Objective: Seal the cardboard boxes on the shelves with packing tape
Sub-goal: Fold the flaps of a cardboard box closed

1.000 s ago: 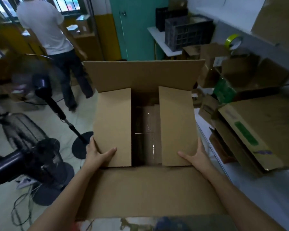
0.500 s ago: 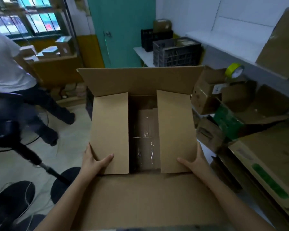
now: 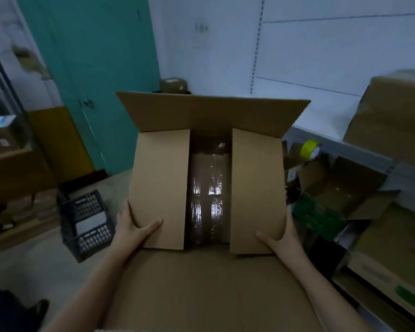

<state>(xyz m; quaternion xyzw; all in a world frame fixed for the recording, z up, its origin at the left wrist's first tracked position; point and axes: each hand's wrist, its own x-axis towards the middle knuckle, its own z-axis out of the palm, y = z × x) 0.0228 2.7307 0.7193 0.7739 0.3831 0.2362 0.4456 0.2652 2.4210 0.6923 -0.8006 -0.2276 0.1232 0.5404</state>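
We grip the box (image 3: pixel 209 188) at chest height, left hand (image 3: pixel 132 226) clamped on the left flap (image 3: pixel 158 188), right hand (image 3: pixel 280 238) on the right flap (image 3: pixel 256 188), keeping both folded in for sealing. The tape (image 3: pixel 310 149) waits on the shelf (image 3: pixel 345 149) at right.

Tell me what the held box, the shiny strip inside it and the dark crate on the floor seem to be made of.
Box: plain brown cardboard, matte, with creased fold lines at the flaps.
Strip on the box floor: apparently clear plastic packing tape, since it is glossy and mirrors light in wrinkled patches.
Crate: probably moulded plastic, dark, with a regular lattice of holes; blur leaves this open.
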